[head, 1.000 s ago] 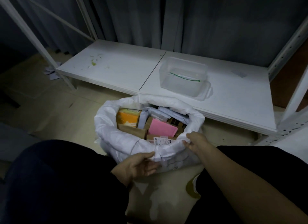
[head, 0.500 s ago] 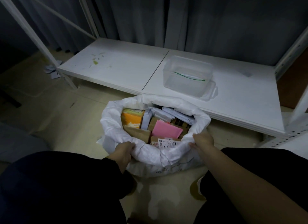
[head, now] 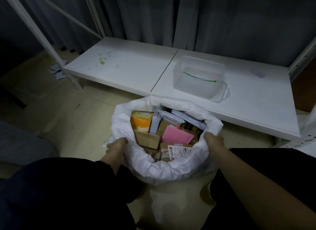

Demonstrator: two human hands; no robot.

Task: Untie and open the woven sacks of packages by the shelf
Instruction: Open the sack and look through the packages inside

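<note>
- Woven sack (head: 164, 169): white, standing on the floor (head: 71, 127) just in front of the low shelf (head: 130, 70), mouth open and rim rolled down outward.
- Left hand (head: 118, 147): grip clenched on the sack's left rim, fingers curled over the rolled edge.
- Right hand (head: 213, 142): grip clenched on the right rim, same style, fingers wrapped over the fabric.
- The hands sit on opposite sides of the mouth, well apart, with the opening between them.
- Contents visible from above: orange box (head: 141, 121) at upper left, pink flat package (head: 177, 135) near centre, brown cardboard boxes (head: 147, 140) packed around them, pale mailer bags (head: 184, 117) along the far side.
- A box with a white shipping label (head: 177, 152) lies nearest the person; handwritten "1-2" is readable on it, the rest of the print is too small.
- Shelf deck is two white panels with a seam between them; the sack's far rim touches or overlaps the front edge near the seam.
- Clear plastic tub (head: 199, 77) sits on the right panel, a green cable tie (head: 199, 77) lying inside it.
- Small greenish scraps (head: 102, 62) scattered on the left panel.
- Crumpled paper (head: 57, 71) on the floor by the shelf's left front post.
- Dark grey curtain (head: 188, 19) hangs behind the shelf.
- Person's dark-clothed knees frame the bottom of the view on both sides of the sack.
</note>
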